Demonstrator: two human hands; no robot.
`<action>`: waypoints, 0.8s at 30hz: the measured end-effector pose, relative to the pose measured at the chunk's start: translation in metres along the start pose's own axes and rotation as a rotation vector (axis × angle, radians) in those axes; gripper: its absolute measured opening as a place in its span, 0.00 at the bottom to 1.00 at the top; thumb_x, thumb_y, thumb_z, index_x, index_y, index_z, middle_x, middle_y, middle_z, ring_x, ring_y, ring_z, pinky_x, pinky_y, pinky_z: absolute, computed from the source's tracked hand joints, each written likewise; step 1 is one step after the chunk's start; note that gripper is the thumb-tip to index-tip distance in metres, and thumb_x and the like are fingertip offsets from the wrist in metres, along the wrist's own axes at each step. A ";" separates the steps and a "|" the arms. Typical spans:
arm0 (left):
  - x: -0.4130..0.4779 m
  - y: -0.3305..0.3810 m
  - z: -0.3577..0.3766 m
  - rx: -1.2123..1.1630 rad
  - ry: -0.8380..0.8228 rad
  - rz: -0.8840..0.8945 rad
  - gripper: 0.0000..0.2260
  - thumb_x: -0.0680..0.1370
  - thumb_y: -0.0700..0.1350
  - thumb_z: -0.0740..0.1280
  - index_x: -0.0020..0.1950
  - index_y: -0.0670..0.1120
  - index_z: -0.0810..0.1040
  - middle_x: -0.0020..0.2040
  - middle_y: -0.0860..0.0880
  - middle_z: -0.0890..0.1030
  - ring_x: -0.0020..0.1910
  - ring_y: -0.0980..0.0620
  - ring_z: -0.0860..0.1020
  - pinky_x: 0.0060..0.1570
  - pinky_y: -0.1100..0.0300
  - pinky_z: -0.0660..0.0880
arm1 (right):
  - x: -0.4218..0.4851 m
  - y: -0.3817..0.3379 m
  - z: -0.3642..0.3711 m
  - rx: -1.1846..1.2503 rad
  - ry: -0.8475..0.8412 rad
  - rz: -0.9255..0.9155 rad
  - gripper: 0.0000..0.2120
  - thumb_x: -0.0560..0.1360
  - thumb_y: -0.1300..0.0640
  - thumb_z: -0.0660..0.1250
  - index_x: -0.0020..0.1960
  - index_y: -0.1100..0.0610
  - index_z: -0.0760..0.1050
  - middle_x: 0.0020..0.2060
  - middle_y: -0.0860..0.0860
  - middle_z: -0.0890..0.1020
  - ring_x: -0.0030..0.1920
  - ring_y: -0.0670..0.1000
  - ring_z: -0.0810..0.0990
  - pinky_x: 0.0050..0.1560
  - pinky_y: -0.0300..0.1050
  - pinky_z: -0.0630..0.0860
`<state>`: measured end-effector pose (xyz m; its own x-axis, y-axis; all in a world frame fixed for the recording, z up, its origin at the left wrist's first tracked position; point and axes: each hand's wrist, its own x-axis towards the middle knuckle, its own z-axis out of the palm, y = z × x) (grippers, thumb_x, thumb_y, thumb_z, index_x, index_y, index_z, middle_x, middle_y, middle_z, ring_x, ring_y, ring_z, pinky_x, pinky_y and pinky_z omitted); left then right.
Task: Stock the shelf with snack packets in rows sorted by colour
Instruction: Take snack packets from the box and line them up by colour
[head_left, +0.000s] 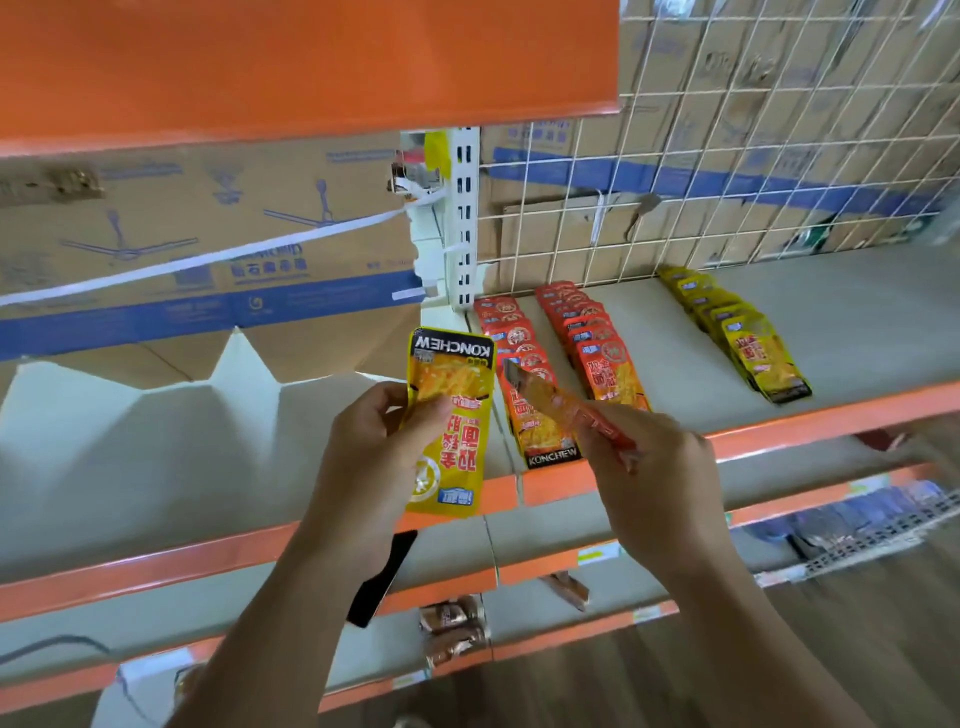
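My left hand (374, 447) grips a yellow snack packet (457, 457), held upside down in front of the shelf edge. My right hand (649, 467) pinches an orange-red packet (561, 402) seen edge-on, tilted over the near end of the left red row. On the grey shelf (857, 312) lie two rows of red packets (605, 353) side by side, overlapping from back to front. A separate row of yellow packets (748, 338) runs further right. Each row reaches back to the wire mesh.
A white wire mesh (727, 156) backs the shelf, with cardboard boxes behind it. A white slotted upright (465, 218) divides the bays. The left bay holds a large carton (182, 249). Lower shelves (571, 566) carry a black object and brown packets (452, 629).
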<state>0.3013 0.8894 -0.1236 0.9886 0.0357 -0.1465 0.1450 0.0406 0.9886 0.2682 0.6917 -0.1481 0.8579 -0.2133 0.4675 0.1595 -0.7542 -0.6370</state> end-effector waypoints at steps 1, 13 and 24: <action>0.004 0.000 0.001 -0.004 0.006 -0.007 0.02 0.75 0.44 0.71 0.45 0.46 0.80 0.43 0.42 0.85 0.41 0.43 0.83 0.48 0.41 0.78 | 0.004 0.002 0.000 0.024 -0.010 0.038 0.06 0.74 0.60 0.70 0.48 0.51 0.83 0.22 0.43 0.67 0.29 0.47 0.68 0.29 0.31 0.63; 0.055 -0.006 0.028 -0.027 -0.068 -0.008 0.02 0.76 0.41 0.69 0.47 0.43 0.79 0.37 0.47 0.83 0.37 0.48 0.79 0.41 0.55 0.72 | 0.048 0.017 0.011 0.384 -0.071 0.481 0.10 0.70 0.68 0.71 0.40 0.53 0.77 0.34 0.51 0.83 0.35 0.50 0.83 0.37 0.50 0.81; 0.072 -0.017 0.080 0.013 -0.045 -0.016 0.02 0.76 0.42 0.70 0.46 0.45 0.79 0.39 0.44 0.84 0.36 0.50 0.81 0.37 0.60 0.75 | 0.077 0.068 -0.003 0.581 -0.178 0.556 0.13 0.72 0.70 0.69 0.44 0.52 0.75 0.31 0.46 0.84 0.31 0.44 0.83 0.31 0.41 0.80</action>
<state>0.3729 0.8118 -0.1483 0.9870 -0.0096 -0.1604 0.1606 0.0278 0.9866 0.3433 0.6222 -0.1539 0.9430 -0.3225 -0.0825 -0.1258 -0.1158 -0.9853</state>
